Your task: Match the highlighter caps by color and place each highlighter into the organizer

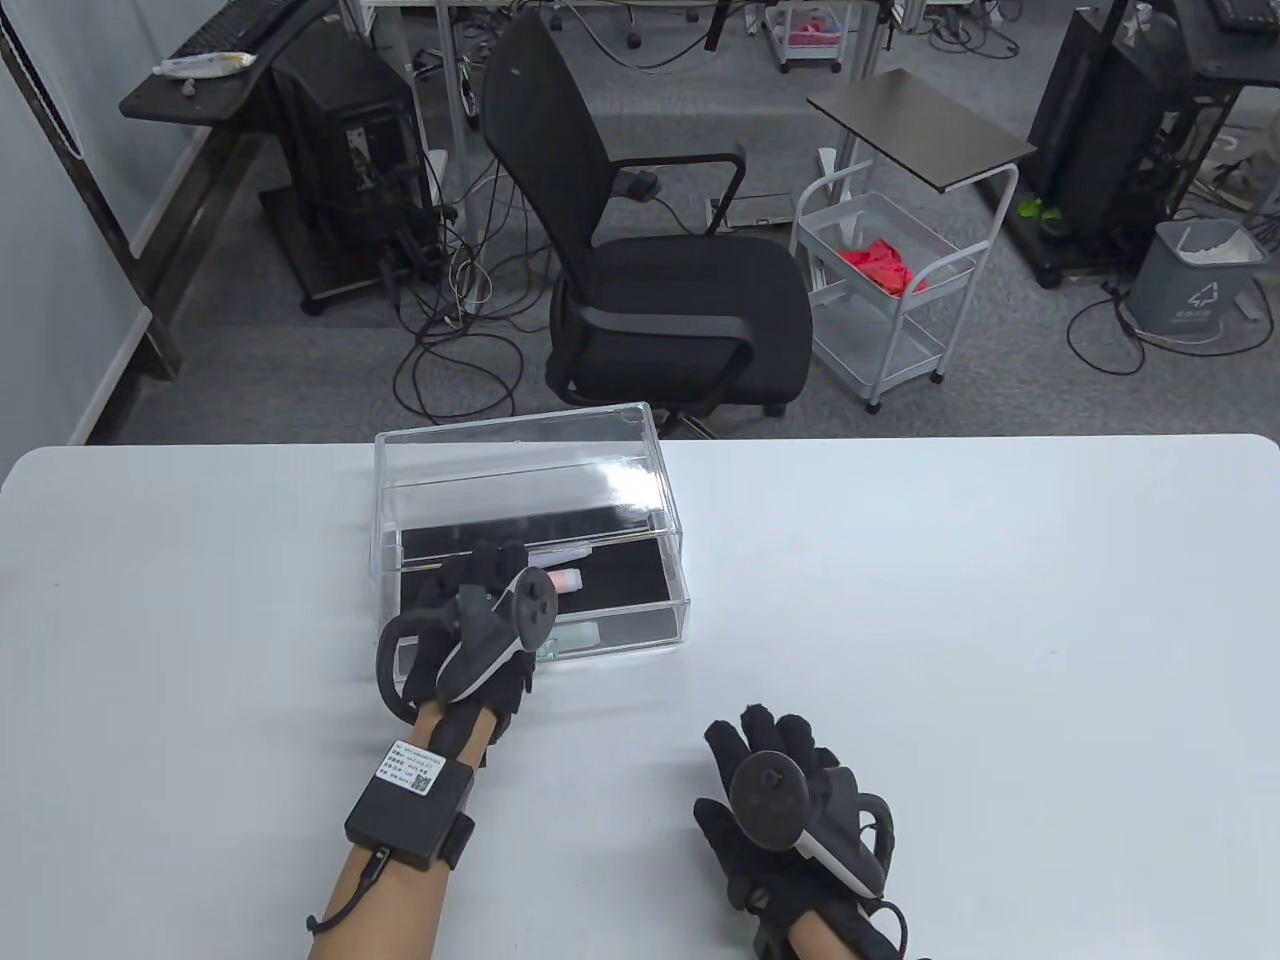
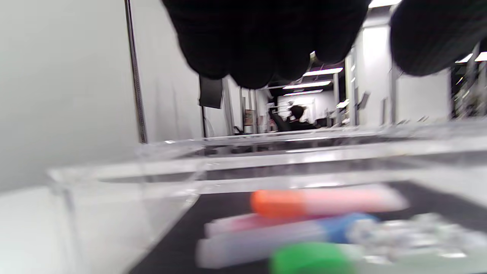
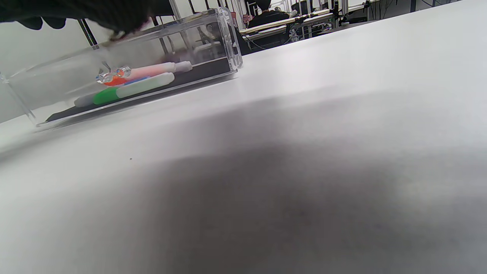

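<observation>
Now the left hand reaches forward over the near edge of the clear organizer, with its wrist above the table and its fingers over the open drawer with the black floor. In the left wrist view the fingertips hang above the drawer, lying close together and bent slightly down, and they hold nothing. Inside the drawer four capped highlighters lie side by side: the orange highlighter, the pink highlighter, the blue highlighter and the green highlighter nearest the front wall. The right hand rests flat on the table, well apart from the organizer, palm down, with its fingers straight and a little spread.
</observation>
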Demonstrator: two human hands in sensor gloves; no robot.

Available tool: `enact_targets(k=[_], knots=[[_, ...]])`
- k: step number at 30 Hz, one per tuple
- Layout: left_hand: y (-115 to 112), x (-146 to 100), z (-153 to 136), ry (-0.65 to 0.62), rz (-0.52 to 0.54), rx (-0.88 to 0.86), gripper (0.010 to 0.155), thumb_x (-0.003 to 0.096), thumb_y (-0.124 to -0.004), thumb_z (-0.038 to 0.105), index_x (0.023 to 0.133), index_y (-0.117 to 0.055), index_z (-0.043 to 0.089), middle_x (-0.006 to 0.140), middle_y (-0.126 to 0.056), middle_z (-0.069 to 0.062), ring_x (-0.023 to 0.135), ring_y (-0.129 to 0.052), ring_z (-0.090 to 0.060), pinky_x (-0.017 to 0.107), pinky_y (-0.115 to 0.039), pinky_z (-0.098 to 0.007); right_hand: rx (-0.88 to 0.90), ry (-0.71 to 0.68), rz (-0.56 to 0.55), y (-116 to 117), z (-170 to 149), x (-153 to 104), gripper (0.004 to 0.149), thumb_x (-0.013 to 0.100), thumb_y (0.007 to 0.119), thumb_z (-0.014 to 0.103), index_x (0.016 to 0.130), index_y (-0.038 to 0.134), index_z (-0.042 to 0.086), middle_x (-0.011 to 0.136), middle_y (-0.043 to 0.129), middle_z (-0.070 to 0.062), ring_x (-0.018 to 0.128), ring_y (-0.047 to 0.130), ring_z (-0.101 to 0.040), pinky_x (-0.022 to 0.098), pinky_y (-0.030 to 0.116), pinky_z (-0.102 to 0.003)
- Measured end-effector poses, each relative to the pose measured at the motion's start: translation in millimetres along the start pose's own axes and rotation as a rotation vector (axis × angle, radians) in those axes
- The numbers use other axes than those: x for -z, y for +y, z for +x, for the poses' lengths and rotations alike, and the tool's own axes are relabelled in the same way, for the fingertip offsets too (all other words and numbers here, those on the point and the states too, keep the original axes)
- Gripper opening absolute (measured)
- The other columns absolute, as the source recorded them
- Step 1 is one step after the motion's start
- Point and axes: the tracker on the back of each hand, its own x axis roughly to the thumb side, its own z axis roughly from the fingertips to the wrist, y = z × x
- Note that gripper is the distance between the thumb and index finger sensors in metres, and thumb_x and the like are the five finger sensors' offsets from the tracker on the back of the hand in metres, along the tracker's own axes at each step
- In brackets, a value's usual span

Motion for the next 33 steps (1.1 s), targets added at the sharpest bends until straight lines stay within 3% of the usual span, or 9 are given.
enact_targets(k=[3,8,13,21,26,33], knots=[[-2,-19,-4,0.048,-0.027,-0.253,0.066,0.0435,-0.072,0.066,0.102,-0.061,0.037,0.1,-0.072,0.008,0.083,-0.092,-0.02,0.065,-0.081,-0.038,-0.018,-0.004,0.006,1,2,-1,0.072,0.042,0.074,0.047,0.103,0.037,0.033,0.114,0.022,-0.007,0.104,0.018,-0.043,0.069,0.026,-0.072],[-20,-34,-17,0.164,-0.159,-0.583,0.065,0.0443,-0.072,0.064,0.101,-0.064,0.034,0.096,-0.076,0.005,0.076,-0.098,-0.022,0.06,-0.085,-0.038,-0.007,-0.014,0.026,3,5,-3,0.072,0.042,0.072,0.049,0.103,0.035,0.036,0.114,0.017,0.0,0.104,0.008,-0.041,0.068,0.019,-0.073],[-43,-44,-36,0.339,-0.242,-0.821,0.065,0.0443,-0.074,0.064,0.098,-0.071,0.028,0.088,-0.087,0.001,0.066,-0.106,-0.023,0.052,-0.091,-0.038,0.003,-0.013,0.032,4,6,-4,0.073,0.042,0.072,0.05,0.103,0.034,0.037,0.113,0.015,0.001,0.104,0.006,-0.041,0.067,0.016,-0.073],[-76,-46,-50,0.558,-0.356,-0.993,0.066,0.045,-0.075,0.064,0.095,-0.077,0.021,0.081,-0.094,-0.003,0.057,-0.112,-0.024,0.046,-0.096,-0.036,0.006,-0.02,0.051,6,8,-4,0.073,0.042,0.072,0.049,0.103,0.034,0.036,0.113,0.015,0.001,0.104,0.007,-0.04,0.067,0.016,-0.073],[-95,-38,-50,0.606,-0.448,-1.106,0.069,0.0478,-0.072,0.066,0.1,-0.071,0.02,0.085,-0.091,-0.002,0.06,-0.112,-0.023,0.049,-0.096,-0.034,0.018,-0.026,0.068,7,8,-4,0.073,0.042,0.072,0.049,0.103,0.034,0.036,0.113,0.015,0.001,0.104,0.007,-0.04,0.067,0.017,-0.073],[-113,-27,-40,0.628,-0.531,-1.21,0.066,0.0513,-0.07,0.064,0.097,-0.072,0.016,0.082,-0.093,0.0,0.056,-0.114,-0.018,0.046,-0.098,-0.031,0.025,-0.027,0.083,8,8,-3,0.073,0.042,0.072,0.049,0.103,0.035,0.036,0.113,0.016,0.002,0.104,0.008,-0.04,0.068,0.017,-0.073]])
